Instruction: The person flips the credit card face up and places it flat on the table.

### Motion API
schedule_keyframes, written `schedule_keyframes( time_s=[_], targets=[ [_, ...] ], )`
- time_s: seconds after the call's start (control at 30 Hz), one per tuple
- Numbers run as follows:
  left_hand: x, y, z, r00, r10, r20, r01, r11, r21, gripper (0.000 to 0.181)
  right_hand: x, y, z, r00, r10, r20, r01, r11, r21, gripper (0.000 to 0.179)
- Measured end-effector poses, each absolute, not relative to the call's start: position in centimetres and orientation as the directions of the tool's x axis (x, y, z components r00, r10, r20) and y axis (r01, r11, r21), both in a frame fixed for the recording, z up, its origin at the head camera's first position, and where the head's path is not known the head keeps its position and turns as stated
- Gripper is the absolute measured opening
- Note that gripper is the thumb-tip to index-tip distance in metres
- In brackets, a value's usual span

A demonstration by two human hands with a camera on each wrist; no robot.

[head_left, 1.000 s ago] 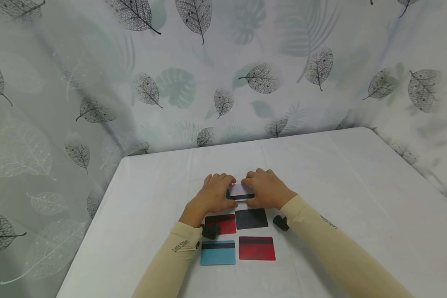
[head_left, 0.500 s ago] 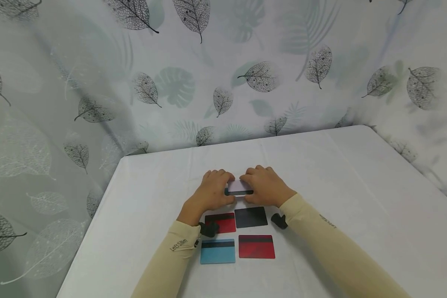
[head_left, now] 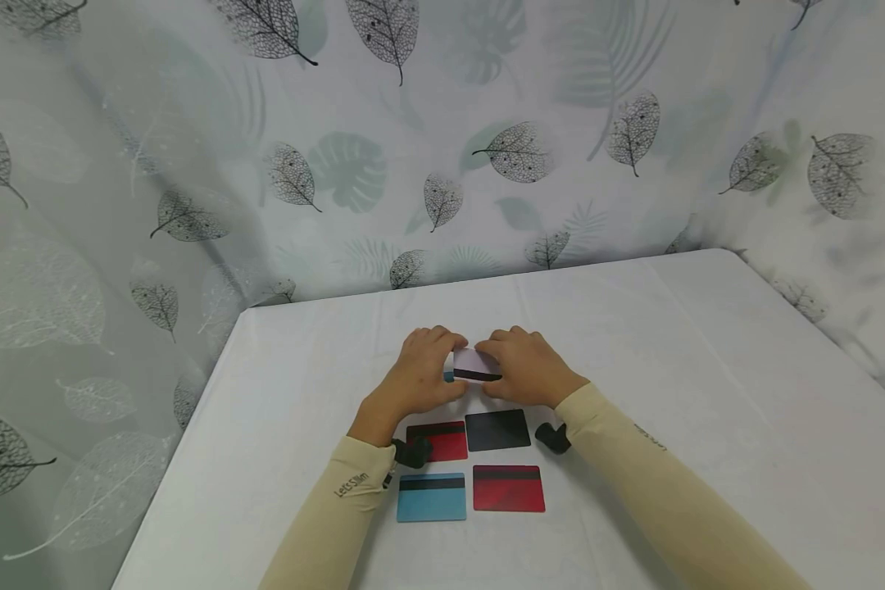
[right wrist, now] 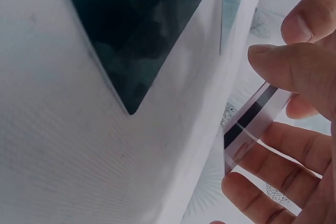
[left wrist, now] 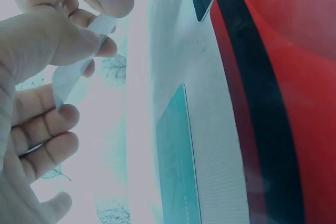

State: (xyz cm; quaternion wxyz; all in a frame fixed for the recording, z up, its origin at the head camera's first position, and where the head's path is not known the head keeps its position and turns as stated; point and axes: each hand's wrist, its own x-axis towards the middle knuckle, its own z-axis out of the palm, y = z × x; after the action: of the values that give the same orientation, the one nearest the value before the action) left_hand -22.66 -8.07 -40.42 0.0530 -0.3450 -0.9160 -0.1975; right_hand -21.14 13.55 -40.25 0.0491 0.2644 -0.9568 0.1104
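Both my hands hold one pale lilac-white card (head_left: 474, 362) with a dark stripe along its near edge. My left hand (head_left: 419, 373) grips its left end and my right hand (head_left: 528, 367) grips the right end, thumbs on the near side. In the left wrist view the card (left wrist: 71, 80) is tilted up above the table; the right wrist view shows its striped face (right wrist: 252, 115) between thumb and fingers. Below and behind it lies a teal card (left wrist: 177, 166), mostly hidden in the head view. Nearest on the table is a black card (head_left: 497, 430).
A red striped card (head_left: 451, 442) lies left of the black one, partly behind the left wrist's black camera (head_left: 413, 452). Closer in are a blue striped card (head_left: 431, 501) and another red striped card (head_left: 509, 490). The white-covered table (head_left: 671, 393) meets leaf-print curtains (head_left: 442, 123).
Both hands have moved slightly farther away with the white card. It is now slightly more tilted, its stripe slanting down to the right. The cards nearer me have stayed in place.
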Motion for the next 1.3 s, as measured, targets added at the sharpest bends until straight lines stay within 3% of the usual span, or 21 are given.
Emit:
schedule_keyframes(
  time_s=[0.23,0.6,0.97,1.3],
  targets=[
    [-22.78,-8.09,-40.41,-0.719,0.621,0.313,0.695,0.637,0.332,0.055,-21.3,13.58,-40.24,-0.867,-0.476,0.146,-0.497,0.817,-0.291,0.053],
    [-22.75,-8.36,-40.55,-0.752,0.568,0.335,0.659,0.667,0.348,0.07,-21.27,13.86,-39.99,-0.871,-0.467,0.153,-0.483,0.756,-0.442,0.055],
    [-22.59,-8.33,-40.85,-0.792,0.586,0.173,0.599,0.689,0.409,0.064,-21.41,13.64,-39.93,-0.881,-0.455,0.131,-0.442,0.688,-0.576,0.053],
    [-22.49,-7.94,-41.17,-0.781,0.605,0.155,0.603,0.667,0.437,0.063,-21.19,13.48,-39.83,-0.876,-0.463,0.138,-0.434,0.629,-0.645,0.058]
  ],
)
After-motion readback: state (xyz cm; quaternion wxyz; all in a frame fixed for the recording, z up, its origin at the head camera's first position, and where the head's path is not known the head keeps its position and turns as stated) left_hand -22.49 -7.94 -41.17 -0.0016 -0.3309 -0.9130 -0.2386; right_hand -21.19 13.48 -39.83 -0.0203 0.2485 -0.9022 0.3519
